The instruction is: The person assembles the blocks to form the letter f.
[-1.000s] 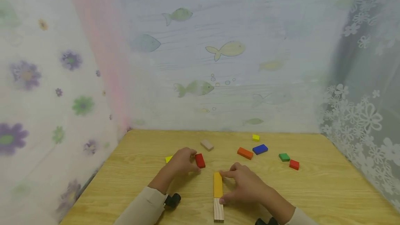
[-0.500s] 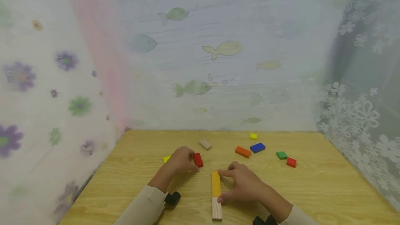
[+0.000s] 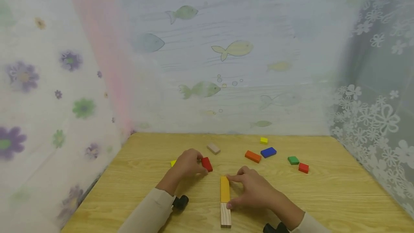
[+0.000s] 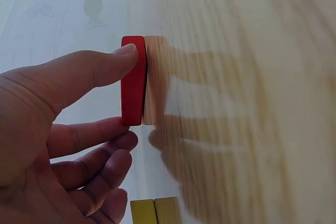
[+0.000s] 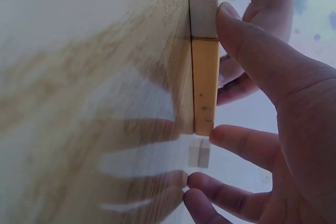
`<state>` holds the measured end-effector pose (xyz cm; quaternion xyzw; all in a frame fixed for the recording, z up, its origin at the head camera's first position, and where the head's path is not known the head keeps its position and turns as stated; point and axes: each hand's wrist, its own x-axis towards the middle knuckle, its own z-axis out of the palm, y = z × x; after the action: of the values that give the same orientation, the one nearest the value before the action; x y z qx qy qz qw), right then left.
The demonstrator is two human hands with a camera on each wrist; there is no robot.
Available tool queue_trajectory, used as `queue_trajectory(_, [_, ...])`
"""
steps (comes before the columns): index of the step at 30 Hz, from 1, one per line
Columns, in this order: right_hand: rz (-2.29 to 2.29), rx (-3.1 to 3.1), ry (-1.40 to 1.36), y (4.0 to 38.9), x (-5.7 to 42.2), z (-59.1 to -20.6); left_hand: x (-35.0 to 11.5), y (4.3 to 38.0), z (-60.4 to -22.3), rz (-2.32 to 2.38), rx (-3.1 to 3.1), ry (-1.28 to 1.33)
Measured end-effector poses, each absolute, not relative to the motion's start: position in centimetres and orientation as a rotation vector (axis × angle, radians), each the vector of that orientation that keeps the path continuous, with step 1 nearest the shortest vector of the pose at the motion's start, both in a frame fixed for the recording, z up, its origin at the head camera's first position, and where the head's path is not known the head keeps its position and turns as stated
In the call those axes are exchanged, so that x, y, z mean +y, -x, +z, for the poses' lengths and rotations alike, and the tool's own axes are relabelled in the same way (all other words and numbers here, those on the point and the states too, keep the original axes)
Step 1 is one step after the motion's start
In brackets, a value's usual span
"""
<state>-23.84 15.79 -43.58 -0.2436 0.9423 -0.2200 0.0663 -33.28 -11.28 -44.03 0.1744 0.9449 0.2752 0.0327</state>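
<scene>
In the head view my left hand [image 3: 185, 163] pinches a flat red block [image 3: 207, 164] lying on the table, thumb at its near end and a finger at its far end. The left wrist view has the thumb lapped over the red block [image 4: 133, 95], the other fingers loosely bent below. My right hand [image 3: 253, 189] lies beside two blocks set end to end, an orange-yellow block [image 3: 225, 189] and a plain wooden block [image 3: 225, 215]. Its thumb touches the plain block near the joint; the index fingertip touches the orange-yellow block's far corner [image 5: 205, 121].
Behind the left hand a yellow block [image 3: 173, 163] partly shows. Farther back lie a pale wooden block [image 3: 213, 148], an orange block [image 3: 253, 156], a blue block [image 3: 268, 152] and a small yellow block [image 3: 263, 140]. To the right are a green block [image 3: 293, 160] and a smaller red block [image 3: 303, 168].
The head view shifts slightly. Both hands and the blocks otherwise keep their places, with the left thumb drawn a little closer against the red block.
</scene>
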Motion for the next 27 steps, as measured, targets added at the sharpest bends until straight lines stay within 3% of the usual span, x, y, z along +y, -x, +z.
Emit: queue_trajectory(27, [-0.658, 2.847, 0.746, 23.9, 15.9, -43.7, -9.2, 33.5, -43.9, 0.932, 2.825, -0.554])
